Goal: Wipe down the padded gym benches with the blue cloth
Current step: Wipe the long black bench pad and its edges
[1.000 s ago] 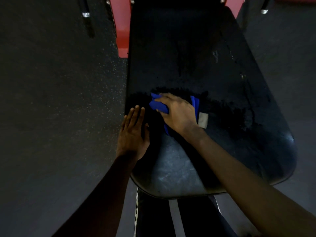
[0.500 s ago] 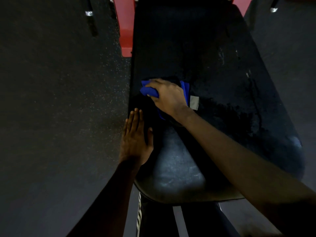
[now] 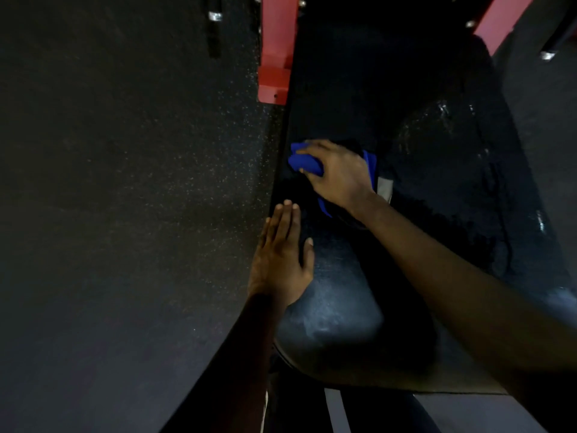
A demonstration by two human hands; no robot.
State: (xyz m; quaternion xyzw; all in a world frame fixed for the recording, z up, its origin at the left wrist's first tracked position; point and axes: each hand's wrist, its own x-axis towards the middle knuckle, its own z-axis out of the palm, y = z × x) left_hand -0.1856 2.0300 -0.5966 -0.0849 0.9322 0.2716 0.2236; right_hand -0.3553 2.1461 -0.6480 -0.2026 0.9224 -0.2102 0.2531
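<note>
The right grip (image 3: 340, 176) is curling its fingers round the blue cloth (image 3: 304, 162), holding it bunched and pressing it onto the black padded desk (image 3: 337, 307), close to the desk's left edge. A pale label (image 3: 384, 187) is showing at the cloth's right side, just beside the wrist. The left grip (image 3: 281, 257) is lying flat, fingers straight and together, holding nothing. It is resting on the desk's left edge, near the cloth but apart from it. A red frame (image 3: 276, 48) is standing at the desk's far left side, above the dark speckled floor (image 3: 125, 182).
</note>
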